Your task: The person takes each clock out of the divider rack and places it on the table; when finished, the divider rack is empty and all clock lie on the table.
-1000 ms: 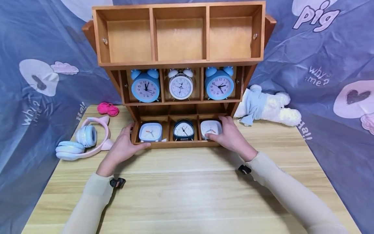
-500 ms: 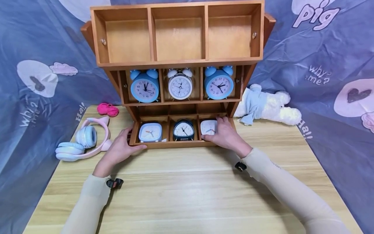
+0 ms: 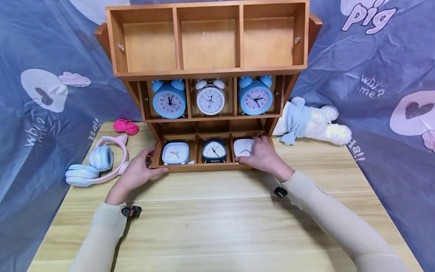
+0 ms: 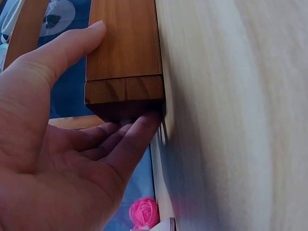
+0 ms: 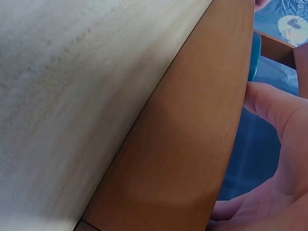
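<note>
In the head view, my left hand (image 3: 137, 172) holds the left front corner of the wooden shelf (image 3: 207, 168). The left wrist view shows its thumb against the front board (image 4: 126, 41) and the fingers at the end. My right hand (image 3: 265, 155) is over the bottom right compartment, its thumb and fingers around a white square alarm clock (image 3: 243, 147); part of the clock is hidden. Beside it in the bottom tier stand a dark teal alarm clock (image 3: 214, 150) in the middle and a pale blue square alarm clock (image 3: 175, 153) on the left.
The middle tier holds two blue twin-bell clocks (image 3: 169, 104) and a white one (image 3: 210, 101). Left of the shelf lie cat-ear headphones (image 3: 102, 158) and a pink yarn bundle (image 3: 125, 126). A white plush toy (image 3: 314, 122) lies to the right.
My right hand has shifted left, covering more of the white clock's right side. The left thumb has slid slightly left along the shelf's front edge. The clocks look unmoved.
</note>
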A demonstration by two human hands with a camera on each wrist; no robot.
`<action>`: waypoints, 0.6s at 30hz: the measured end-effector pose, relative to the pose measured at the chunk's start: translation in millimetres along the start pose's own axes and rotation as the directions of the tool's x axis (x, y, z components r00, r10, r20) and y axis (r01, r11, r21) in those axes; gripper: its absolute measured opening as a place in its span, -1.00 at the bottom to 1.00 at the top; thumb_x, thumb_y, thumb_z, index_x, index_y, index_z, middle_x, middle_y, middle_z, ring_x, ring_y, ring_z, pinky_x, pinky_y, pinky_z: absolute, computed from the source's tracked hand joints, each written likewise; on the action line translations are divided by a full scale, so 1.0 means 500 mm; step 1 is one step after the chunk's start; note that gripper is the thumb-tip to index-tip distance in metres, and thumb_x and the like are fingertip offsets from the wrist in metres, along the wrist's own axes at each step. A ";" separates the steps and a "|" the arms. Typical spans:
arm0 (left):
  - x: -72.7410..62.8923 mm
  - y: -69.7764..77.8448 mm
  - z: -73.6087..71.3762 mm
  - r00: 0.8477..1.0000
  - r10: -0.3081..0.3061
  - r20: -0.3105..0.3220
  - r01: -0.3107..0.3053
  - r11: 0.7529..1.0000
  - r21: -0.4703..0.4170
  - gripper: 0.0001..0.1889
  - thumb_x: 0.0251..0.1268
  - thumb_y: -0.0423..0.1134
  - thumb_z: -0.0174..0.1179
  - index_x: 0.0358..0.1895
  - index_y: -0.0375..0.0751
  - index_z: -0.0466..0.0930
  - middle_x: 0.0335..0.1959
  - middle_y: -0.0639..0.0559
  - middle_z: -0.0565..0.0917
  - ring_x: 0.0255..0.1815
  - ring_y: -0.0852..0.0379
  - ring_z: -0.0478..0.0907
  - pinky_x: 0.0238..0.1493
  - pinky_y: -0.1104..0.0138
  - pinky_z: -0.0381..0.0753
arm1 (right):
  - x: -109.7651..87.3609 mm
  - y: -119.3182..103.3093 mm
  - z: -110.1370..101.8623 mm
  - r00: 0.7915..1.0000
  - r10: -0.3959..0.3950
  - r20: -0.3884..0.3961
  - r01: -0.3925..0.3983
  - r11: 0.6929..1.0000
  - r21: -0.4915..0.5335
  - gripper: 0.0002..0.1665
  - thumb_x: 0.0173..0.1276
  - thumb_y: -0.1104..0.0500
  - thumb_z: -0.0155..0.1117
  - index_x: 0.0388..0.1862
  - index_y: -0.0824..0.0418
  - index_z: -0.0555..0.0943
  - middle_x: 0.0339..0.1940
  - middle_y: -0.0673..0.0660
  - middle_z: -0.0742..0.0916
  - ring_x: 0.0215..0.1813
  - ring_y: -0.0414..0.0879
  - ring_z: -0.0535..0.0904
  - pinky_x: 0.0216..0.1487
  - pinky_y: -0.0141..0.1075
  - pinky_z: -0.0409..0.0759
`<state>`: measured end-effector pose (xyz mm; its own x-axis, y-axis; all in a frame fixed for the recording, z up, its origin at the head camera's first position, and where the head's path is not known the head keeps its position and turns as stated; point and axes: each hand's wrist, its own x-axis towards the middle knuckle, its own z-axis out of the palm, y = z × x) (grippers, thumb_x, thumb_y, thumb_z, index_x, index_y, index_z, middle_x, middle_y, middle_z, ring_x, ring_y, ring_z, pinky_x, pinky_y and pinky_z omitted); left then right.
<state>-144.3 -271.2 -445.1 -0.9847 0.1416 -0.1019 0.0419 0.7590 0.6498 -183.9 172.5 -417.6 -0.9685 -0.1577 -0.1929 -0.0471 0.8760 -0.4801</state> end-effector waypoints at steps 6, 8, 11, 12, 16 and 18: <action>0.002 0.002 -0.001 1.000 0.002 0.000 -0.002 1.000 0.003 0.09 0.38 0.14 0.60 0.72 -0.40 0.23 0.46 -0.46 0.62 0.41 -0.39 0.64 0.36 -0.23 0.67 | 0.002 -0.003 0.001 1.000 0.010 -0.012 -0.010 1.000 0.011 0.37 0.31 -0.28 0.62 0.70 0.58 0.19 0.60 0.60 0.36 0.49 0.39 0.44 0.60 0.23 0.52; 0.002 0.002 -0.001 1.000 -0.001 0.004 0.001 1.000 0.005 0.09 0.38 0.15 0.60 0.73 -0.40 0.23 0.46 -0.46 0.62 0.41 -0.39 0.64 0.36 -0.23 0.67 | 0.002 -0.004 0.001 1.000 0.015 -0.009 -0.015 1.000 0.010 0.38 0.31 -0.28 0.62 0.70 0.57 0.19 0.60 0.59 0.36 0.48 0.38 0.45 0.59 0.23 0.53; 0.001 0.001 -0.001 1.000 -0.008 0.007 0.008 1.000 0.006 0.09 0.38 0.16 0.59 0.73 -0.40 0.22 0.47 -0.46 0.61 0.42 -0.38 0.63 0.37 -0.23 0.66 | 0.005 -0.005 0.001 1.000 0.018 -0.004 -0.018 1.000 0.009 0.39 0.33 -0.29 0.62 0.72 0.56 0.17 0.64 0.60 0.33 0.52 0.39 0.43 0.61 0.23 0.51; 0.000 0.000 -0.002 1.000 -0.010 0.005 0.010 1.000 0.006 0.09 0.38 0.16 0.59 0.73 -0.41 0.22 0.47 -0.46 0.61 0.42 -0.39 0.63 0.37 -0.24 0.66 | 0.006 -0.005 0.000 1.000 0.017 -0.003 -0.017 1.000 0.009 0.39 0.33 -0.29 0.62 0.72 0.56 0.17 0.65 0.60 0.32 0.53 0.40 0.42 0.62 0.23 0.51; -0.001 0.002 -0.001 1.000 -0.008 0.003 0.008 1.000 0.000 0.08 0.38 0.15 0.59 0.72 -0.40 0.23 0.47 -0.46 0.61 0.42 -0.39 0.63 0.38 -0.24 0.65 | 0.007 -0.003 0.001 1.000 0.023 -0.002 -0.023 1.000 0.017 0.38 0.33 -0.27 0.62 0.73 0.55 0.16 0.66 0.60 0.31 0.55 0.41 0.42 0.62 0.24 0.51; -0.002 0.002 -0.001 1.000 -0.007 0.004 0.007 1.000 -0.001 0.08 0.38 0.14 0.59 0.72 -0.41 0.23 0.47 -0.47 0.61 0.42 -0.39 0.63 0.38 -0.24 0.65 | 0.007 -0.003 0.002 1.000 0.026 0.000 -0.026 0.999 0.018 0.39 0.33 -0.27 0.62 0.74 0.55 0.15 0.69 0.61 0.28 0.60 0.43 0.37 0.64 0.24 0.49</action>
<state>-143.6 -270.6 -444.0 -0.9843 0.1388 -0.1092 0.0350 0.7595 0.6496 -186.9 170.1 -418.2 -0.9693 -0.1350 -0.2055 -0.0174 0.8713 -0.4904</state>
